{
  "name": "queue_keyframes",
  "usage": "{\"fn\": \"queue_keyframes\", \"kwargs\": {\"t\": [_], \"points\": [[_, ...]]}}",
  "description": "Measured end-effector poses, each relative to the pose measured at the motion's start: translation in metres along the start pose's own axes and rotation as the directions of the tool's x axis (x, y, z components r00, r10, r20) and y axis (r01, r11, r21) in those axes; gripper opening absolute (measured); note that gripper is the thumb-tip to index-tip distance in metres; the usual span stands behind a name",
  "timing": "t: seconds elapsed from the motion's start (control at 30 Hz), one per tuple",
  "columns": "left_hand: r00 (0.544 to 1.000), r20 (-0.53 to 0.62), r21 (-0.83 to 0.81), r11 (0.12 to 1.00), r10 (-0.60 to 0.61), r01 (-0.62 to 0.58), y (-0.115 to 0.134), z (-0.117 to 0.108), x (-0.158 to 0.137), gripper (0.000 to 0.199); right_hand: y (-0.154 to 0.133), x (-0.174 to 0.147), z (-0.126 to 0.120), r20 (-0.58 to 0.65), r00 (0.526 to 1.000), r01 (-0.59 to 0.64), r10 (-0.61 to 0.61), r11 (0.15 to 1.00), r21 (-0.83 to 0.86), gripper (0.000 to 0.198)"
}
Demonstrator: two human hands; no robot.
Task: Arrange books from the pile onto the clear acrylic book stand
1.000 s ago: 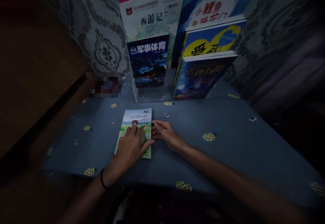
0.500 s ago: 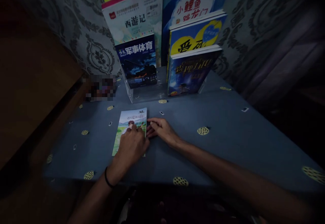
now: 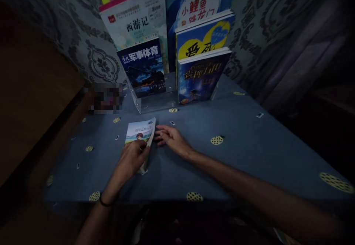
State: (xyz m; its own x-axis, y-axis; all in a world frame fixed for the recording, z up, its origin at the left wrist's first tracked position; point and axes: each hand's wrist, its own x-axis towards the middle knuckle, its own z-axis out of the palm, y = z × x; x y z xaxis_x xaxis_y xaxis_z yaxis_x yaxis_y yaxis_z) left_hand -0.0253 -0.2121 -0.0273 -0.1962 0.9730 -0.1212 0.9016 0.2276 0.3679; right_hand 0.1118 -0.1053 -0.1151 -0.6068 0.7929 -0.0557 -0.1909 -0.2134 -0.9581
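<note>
A thin paperback book (image 3: 138, 130) with a pale sky and a drawn figure on its cover lies on the table in front of me. Its right edge is raised and bent, so the page edges show. My left hand (image 3: 132, 157), with a black band at the wrist, covers the lower half of the book. Its fingers are curled and its thumb grips the lifted right edge. Just right of the book, my right hand (image 3: 172, 140) is open, fingers stretched toward that edge with a small gap between.
Behind the book, a clear acrylic stand (image 3: 155, 104) holds several upright books, among them a dark blue book (image 3: 201, 76) and a military-themed book (image 3: 144, 69). A blue cloth (image 3: 238, 167) with yellow pineapple prints covers the table. Patterned curtain (image 3: 257, 26) hangs behind.
My left hand has raised the book's right edge, which lay flat before. My right hand has come slightly away from the book, its fingers more spread. The whole view has shifted a little.
</note>
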Motion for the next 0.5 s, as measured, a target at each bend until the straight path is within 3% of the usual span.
{"fn": "queue_keyframes", "kwargs": {"t": [0.5], "points": [[0.993, -0.089, -0.017, 0.997, 0.079, -0.080, -0.012, 0.009, -0.003, 0.025, 0.000, 0.001, 0.000, -0.008, 1.000, -0.010, 0.010, 0.999, 0.048, 0.032]]}}
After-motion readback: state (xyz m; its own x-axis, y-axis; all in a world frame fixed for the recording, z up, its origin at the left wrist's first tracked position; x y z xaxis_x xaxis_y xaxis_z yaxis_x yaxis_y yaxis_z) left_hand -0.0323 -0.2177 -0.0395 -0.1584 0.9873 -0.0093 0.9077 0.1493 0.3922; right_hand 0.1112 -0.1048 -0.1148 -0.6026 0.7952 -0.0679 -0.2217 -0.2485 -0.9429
